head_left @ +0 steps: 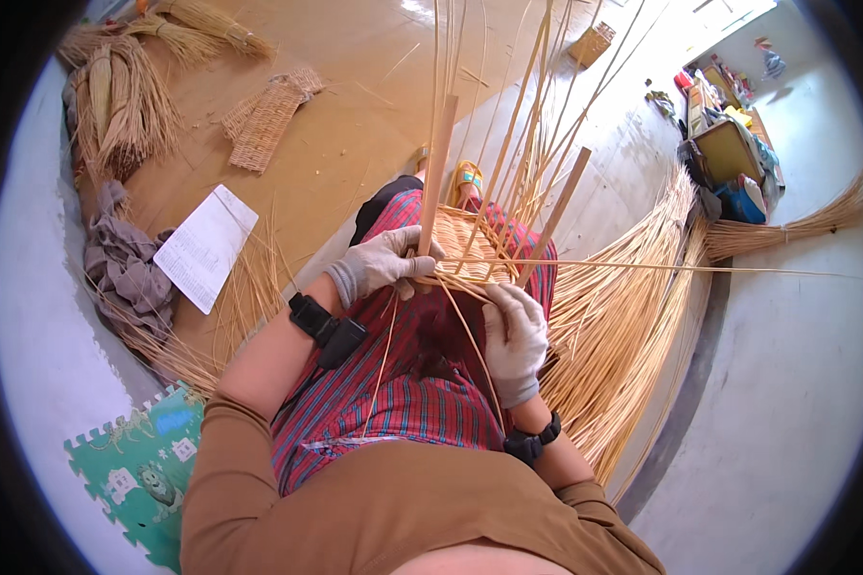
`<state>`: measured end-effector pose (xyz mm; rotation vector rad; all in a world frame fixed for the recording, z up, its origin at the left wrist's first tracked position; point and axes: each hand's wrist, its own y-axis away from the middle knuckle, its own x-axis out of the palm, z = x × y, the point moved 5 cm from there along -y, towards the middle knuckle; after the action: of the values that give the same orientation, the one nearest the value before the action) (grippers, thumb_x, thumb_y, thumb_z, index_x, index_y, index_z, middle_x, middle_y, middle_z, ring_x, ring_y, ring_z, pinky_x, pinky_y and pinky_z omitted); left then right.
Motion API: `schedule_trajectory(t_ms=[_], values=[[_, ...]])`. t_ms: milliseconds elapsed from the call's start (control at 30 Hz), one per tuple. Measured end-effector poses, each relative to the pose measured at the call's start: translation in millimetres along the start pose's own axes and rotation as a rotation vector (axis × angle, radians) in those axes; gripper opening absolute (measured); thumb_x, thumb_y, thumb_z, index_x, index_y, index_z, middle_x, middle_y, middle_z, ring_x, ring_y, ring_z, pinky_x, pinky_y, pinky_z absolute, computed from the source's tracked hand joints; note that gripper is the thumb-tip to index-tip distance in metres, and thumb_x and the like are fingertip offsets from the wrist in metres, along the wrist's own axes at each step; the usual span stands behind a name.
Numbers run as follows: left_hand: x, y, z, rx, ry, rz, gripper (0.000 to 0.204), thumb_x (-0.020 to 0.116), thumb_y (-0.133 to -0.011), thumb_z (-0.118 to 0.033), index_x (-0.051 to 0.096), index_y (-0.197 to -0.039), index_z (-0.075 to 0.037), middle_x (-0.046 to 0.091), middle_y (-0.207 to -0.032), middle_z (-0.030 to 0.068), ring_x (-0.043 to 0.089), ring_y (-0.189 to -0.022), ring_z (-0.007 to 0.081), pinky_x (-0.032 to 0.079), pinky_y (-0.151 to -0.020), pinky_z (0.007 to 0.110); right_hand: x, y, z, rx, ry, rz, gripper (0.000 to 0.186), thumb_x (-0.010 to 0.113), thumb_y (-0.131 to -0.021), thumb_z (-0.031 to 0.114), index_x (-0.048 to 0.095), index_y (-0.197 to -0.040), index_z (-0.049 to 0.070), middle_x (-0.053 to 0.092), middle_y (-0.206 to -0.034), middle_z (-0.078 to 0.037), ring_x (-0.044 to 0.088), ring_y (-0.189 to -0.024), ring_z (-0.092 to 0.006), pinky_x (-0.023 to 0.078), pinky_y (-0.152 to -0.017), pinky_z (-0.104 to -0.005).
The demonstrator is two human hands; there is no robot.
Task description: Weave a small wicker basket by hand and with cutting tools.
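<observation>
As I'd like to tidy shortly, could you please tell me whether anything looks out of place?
On the left, a gray cloth lies crumpled, a white sheet slanted beside it, and loose strands scattered nearby: untidy next to the bundled stalks. The held woven piece shows no obvious damage.

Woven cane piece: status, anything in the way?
Left grip pinching near-left corner. Right grip at near edge. Woven cane piece over lap. Possible snag: long strand jutting right.

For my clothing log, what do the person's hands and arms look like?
The left hand and right hand wear whitish fabric gloves. A black strap with a boxy device circles the left wrist; another black band circles the right. Brown fabric sleeves leave the forearms bare.
</observation>
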<state>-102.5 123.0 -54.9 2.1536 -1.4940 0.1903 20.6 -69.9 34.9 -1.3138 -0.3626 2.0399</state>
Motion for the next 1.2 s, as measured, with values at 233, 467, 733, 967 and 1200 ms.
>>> schedule_trajectory(t_ms=[233, 467, 733, 967, 1200], values=[[-1.2, -3.5, 1.3, 0.029, 0.008, 0.014, 0.032, 0.073, -0.099, -0.025, 0.061, -0.123, -0.007, 0.070, -0.096, 0.0058, 0.071, -0.079, 0.0156, 0.055, -0.059, 0.024, 28.4, 37.3, -32.1, 0.615, -0.669, 0.284, 0.041, 0.067, -0.100, 0.007, 0.060, -0.141, 0.005, 0.074, -0.110, -0.011, 0.072, -0.100, -0.0189, 0.055, -0.090, -0.0298], [8.4, 0.2, -0.6, -0.016, -0.109, -0.113, 0.027, 0.071, -0.101, -0.023, 0.060, -0.121, -0.007, 0.067, -0.094, 0.0047, 0.067, -0.074, 0.0145, 0.055, -0.060, 0.025, 16.7, -102.9, -3.5, 0.195, -0.448, 0.244, 0.047, 0.057, -0.101, 0.003, 0.053, -0.147, 0.009, 0.069, -0.119, -0.020, 0.070, -0.112, -0.0277, 0.055, -0.095, -0.0345], [15.4, 3.4, 0.2, -0.023, -0.182, -0.256, 0.022, 0.061, -0.105, -0.019, 0.057, -0.122, -0.006, 0.065, -0.094, 0.0048, 0.067, -0.071, 0.0137, 0.056, -0.057, 0.026, 59.3, -156.8, 16.5, -0.013, -0.314, 0.349, 0.063, 0.058, -0.086, -0.002, 0.057, -0.146, 0.018, 0.060, -0.101, -0.019, 0.063, -0.101, -0.0392, 0.051, -0.091, -0.0474], [12.6, 7.8, -2.6, -0.012, -0.222, -0.261, 0.022, 0.060, -0.106, -0.020, 0.056, -0.122, -0.005, 0.065, -0.097, 0.0057, 0.068, -0.070, 0.0147, 0.056, -0.055, 0.027, 34.4, -158.0, 30.0, -0.135, -0.286, 0.683, 0.070, 0.065, -0.088, 0.006, 0.047, -0.155, 0.015, 0.064, -0.108, -0.020, 0.064, -0.104, -0.0352, 0.051, -0.094, -0.0446], [3.3, -7.8, 18.0, 0.251, -0.175, -0.171, 0.025, 0.062, -0.106, -0.021, 0.059, -0.123, -0.003, 0.066, -0.104, 0.0041, 0.064, -0.088, 0.0101, 0.056, -0.078, 0.028, 73.7, -154.9, 36.6, -0.123, -0.388, 0.298, 0.089, 0.070, -0.080, -0.007, 0.041, -0.160, 0.016, 0.051, -0.075, -0.006, 0.057, -0.077, -0.0252, 0.052, -0.075, -0.0369]])
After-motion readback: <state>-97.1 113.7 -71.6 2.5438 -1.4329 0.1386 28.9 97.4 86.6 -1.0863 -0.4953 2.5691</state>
